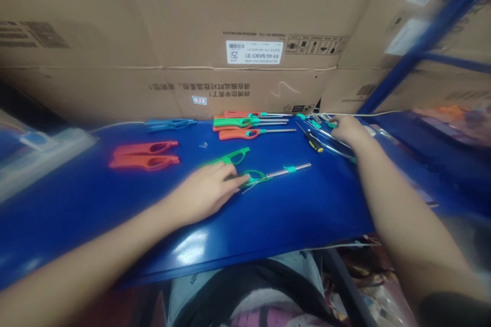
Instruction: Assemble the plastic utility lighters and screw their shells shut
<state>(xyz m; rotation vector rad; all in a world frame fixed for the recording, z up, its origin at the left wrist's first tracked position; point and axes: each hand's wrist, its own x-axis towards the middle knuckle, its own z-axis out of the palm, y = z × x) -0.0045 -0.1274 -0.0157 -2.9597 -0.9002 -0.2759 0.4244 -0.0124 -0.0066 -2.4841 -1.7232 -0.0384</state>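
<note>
My left hand [209, 191] is closed round a green lighter [255, 178] lying on the blue table. Its handle is mostly hidden under my fingers. A metal tube [278, 172] with a teal piece on it sticks out to the right. Just behind this hand lies a loose green handle shell [235, 157]. My right hand [350, 132] is at the back right, its fingertips bent down among small teal parts [315, 123]. Whatever it grips there is too small and blurred to name. Metal tubes [337, 144] lie beneath it, beside a black-and-yellow screwdriver [314, 142].
Orange and green lighters [240, 134] with metal tubes lie at the back middle. Two red handle shells [146, 162] and blue ones [169, 124] are on the left. A large cardboard box [153, 36] walls the back; a blue metal post [418, 46] rises at right.
</note>
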